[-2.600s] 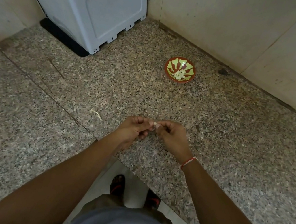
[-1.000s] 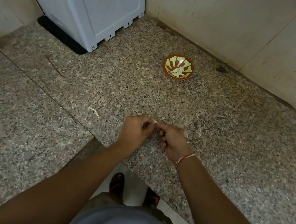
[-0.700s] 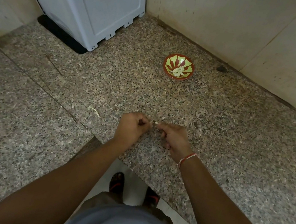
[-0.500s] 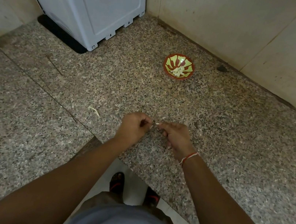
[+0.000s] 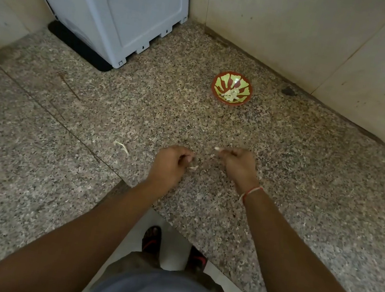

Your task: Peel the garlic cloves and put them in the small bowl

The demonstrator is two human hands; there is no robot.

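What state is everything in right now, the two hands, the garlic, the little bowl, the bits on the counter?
left hand: fingers curled, a pale scrap of peel at its fingertips
right hand: pinches a garlic clove
garlic clove: pale, held above the counter, blurred
small bowl: upright on the counter, peeled cloves inside
peel scrap: lies loose on the counter, left of the hands

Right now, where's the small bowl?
Head view: the small bowl sits on the granite counter, right of centre near the back wall, beyond the right hand and right of the white appliance.
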